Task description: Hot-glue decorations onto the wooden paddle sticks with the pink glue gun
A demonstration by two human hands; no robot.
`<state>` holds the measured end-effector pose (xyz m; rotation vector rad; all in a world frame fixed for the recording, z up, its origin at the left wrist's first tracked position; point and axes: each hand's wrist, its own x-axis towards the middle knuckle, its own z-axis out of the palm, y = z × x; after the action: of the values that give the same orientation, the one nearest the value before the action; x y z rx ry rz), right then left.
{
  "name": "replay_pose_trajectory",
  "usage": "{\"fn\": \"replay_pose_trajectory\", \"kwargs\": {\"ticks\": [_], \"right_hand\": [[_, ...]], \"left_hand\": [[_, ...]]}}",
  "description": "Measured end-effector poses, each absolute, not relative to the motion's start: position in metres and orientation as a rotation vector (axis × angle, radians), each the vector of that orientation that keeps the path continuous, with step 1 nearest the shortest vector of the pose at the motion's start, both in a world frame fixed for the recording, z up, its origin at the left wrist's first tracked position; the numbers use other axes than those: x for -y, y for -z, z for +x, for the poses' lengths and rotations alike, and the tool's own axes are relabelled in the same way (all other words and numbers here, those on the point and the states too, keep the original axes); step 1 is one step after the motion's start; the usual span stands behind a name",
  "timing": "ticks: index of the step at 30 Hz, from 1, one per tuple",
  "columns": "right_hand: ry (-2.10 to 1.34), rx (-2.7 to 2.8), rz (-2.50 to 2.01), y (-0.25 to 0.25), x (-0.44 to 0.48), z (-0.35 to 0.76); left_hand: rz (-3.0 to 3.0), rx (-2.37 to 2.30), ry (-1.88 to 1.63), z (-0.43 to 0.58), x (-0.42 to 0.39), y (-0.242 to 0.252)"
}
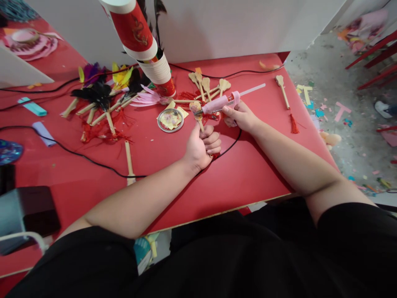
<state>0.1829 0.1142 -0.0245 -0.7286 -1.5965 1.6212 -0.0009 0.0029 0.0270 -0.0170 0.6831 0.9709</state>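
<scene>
My left hand (201,147) is closed in a fist around the handle of a small wooden stick (196,111) with a rounded head, held upright over the red table (248,165). My right hand (240,116) grips a pink glue gun (218,103), its nozzle pointing left and touching the stick's head. A clear glue stick (252,89) juts from the back of the gun. A black cord (231,145) runs from under my hands across the table.
A round metal dish (170,120) lies left of the stick. Several wooden sticks (207,85), feathered ones (99,97) and red tassels lie behind. A stack of red paper cups (142,41) leans at the back. One tasselled stick (285,99) lies at right. Paper scraps litter the floor.
</scene>
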Motion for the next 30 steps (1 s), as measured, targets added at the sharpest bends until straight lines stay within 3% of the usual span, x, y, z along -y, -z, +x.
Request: {"fn": "replay_pose_trajectory", "kwargs": {"ticks": [12, 30], "right_hand": [[-1.633, 1.596, -0.558, 0.0257, -0.112, 0.182], [-1.578, 1.653, -0.674, 0.0236, -0.1126, 0.1836]], "left_hand": [[0.008, -0.674, -1.005, -0.0002, -0.0019, -0.0253], [0.028, -0.669, -0.996, -0.0018, -0.0015, -0.0236]]}}
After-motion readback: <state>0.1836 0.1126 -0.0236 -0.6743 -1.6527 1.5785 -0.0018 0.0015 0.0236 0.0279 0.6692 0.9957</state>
